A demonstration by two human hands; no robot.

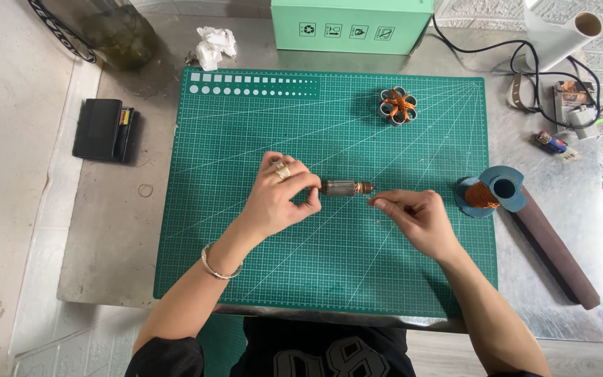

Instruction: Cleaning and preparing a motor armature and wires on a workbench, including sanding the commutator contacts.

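A small motor armature (344, 187) with a grey core and copper end is held level just above the green cutting mat (246, 139), near its middle. My left hand (282, 195), wearing a ring and a bracelet, pinches its left end. My right hand (413, 218) pinches the shaft at its copper right end with thumb and forefinger. Farther back on the mat lies a round stator (398, 105) with orange copper windings.
A green box (350, 26) stands at the back. A black case (102, 129) lies left of the mat. To the right are a blue spool of copper wire (491, 192), a long dark bar (553, 248), cables, a paper roll (560, 35) and a crumpled tissue (212, 45).
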